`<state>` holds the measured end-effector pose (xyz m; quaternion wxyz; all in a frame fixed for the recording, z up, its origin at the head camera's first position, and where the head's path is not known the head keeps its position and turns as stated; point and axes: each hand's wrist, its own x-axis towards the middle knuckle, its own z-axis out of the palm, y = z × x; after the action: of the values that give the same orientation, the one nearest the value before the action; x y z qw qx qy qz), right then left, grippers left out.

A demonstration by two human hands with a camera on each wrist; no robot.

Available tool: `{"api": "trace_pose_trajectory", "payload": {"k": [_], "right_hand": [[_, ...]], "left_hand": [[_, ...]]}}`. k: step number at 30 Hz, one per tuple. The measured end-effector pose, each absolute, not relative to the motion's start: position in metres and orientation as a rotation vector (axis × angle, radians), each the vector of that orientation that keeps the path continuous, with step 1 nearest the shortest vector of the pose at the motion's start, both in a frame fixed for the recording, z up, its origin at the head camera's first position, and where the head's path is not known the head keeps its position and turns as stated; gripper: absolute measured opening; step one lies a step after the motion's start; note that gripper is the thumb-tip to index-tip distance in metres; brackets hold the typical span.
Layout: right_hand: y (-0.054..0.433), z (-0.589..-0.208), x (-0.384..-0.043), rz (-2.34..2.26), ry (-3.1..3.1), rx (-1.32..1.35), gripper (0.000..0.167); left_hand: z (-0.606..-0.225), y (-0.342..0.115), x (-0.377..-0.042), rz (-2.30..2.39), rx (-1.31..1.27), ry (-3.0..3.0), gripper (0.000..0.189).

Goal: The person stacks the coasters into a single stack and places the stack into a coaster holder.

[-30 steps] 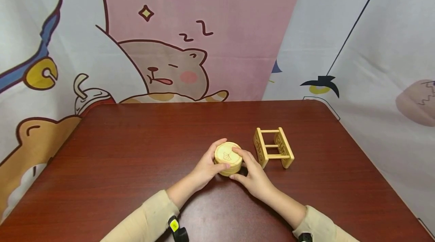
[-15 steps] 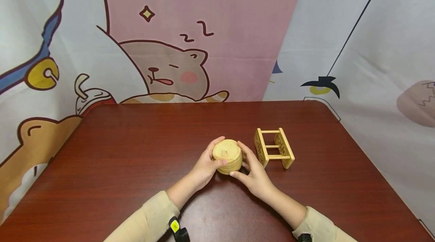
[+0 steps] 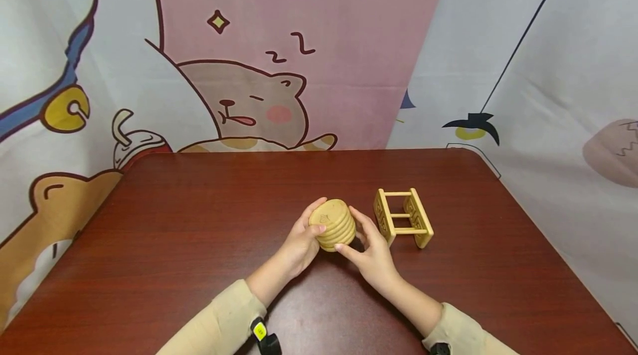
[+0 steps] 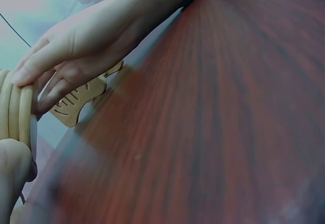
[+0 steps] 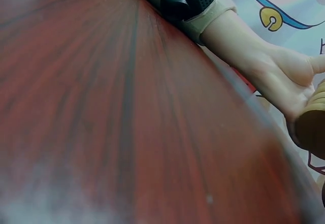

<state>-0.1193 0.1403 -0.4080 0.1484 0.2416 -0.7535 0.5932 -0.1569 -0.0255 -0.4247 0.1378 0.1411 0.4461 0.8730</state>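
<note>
A stack of several round wooden coasters (image 3: 335, 227) is held between both hands at the middle of the table, tilted, with a small drawing on its top face. My left hand (image 3: 298, 245) grips it from the left, thumb across the near side and fingers behind. From the right, my right hand (image 3: 375, 260) pinches the stack, its thumb at the lower edge and fingers on the far side. In the left wrist view the coasters (image 4: 14, 107) show edge-on, raised off the tabletop. The right wrist view catches the stack's dark underside (image 5: 311, 127).
Close to the right hand stands a pale wooden rack (image 3: 418, 221) with two carved side panels joined by thin rods. The reddish-brown table (image 3: 199, 222) reaches back to a cartoon-printed cloth (image 3: 359, 67). A dark wrist device (image 3: 266, 338) is strapped over the left sleeve.
The stack has risen slightly and tipped, so more coaster edges show on its right side. The right fingers have slid off the top face to the stack's side. The rack has stayed put.
</note>
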Motion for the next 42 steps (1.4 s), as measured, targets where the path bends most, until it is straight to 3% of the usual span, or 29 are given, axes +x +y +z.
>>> {"api": "trace_pose_trajectory", "payload": {"k": [21, 37, 42], "right_hand": [[0.12, -0.398, -0.118, 1.493, -2.082, 0.533, 0.073], [0.127, -0.391, -0.114, 1.34, -2.133, 0.737, 0.071], [0.133, -0.405, -0.122, 1.296, -2.173, 0.761, 0.072]], "left_hand": [[-0.424, -0.025, -0.155, 2.596, 0.394, 1.11, 0.075], [-0.434, -0.06, -0.166, 2.261, 0.591, 1.461, 0.073], [-0.433, -0.064, -0.167, 2.201, 0.642, 1.479, 0.071]]}}
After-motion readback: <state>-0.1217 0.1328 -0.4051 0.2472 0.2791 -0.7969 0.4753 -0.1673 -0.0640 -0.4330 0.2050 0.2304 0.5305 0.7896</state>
